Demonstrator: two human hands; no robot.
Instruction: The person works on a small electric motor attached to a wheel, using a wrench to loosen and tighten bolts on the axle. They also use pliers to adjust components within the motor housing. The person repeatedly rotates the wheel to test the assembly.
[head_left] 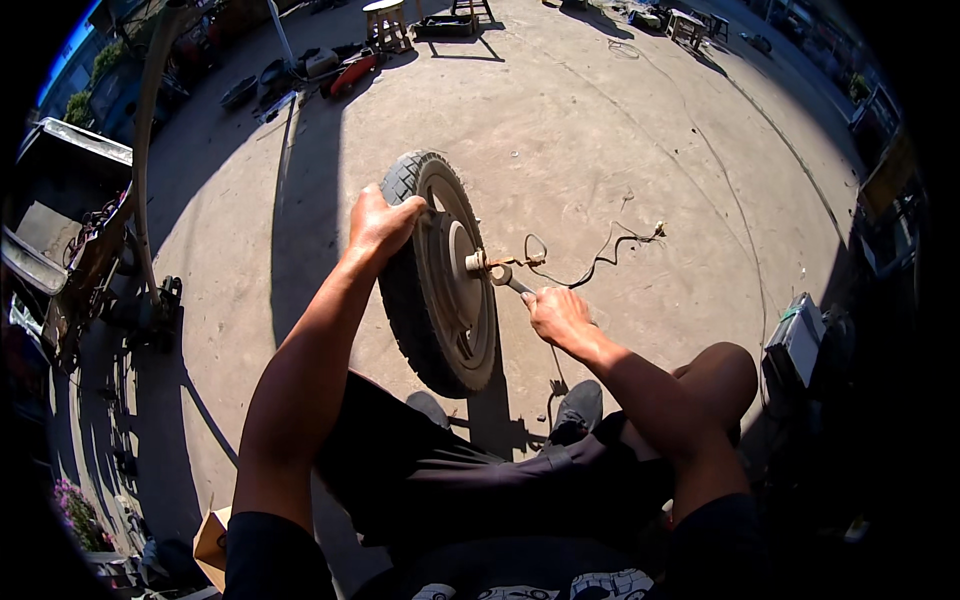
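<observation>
An upright wheel with a black tyre [403, 310] and a dusty hub [448, 275] stands between my feet. My left hand [380, 222] grips the upper part of the tyre, its thumb lying toward the rim. My right hand [558, 318] is closed on a metal wrench [515, 283], whose head is at or just beside the axle [473, 262] on the wheel's right side. Thin wires [617, 245] run out from the axle end and trail over the concrete to a small pale connector [659, 230].
Cluttered metal parts [75, 240] stand at the left beside a pole [150, 150]. A cardboard box [210, 545] is at the lower left, a pale boxy object [795, 340] at the right. A wooden stool [385, 10] and scattered gear [350, 72] lie farther ahead.
</observation>
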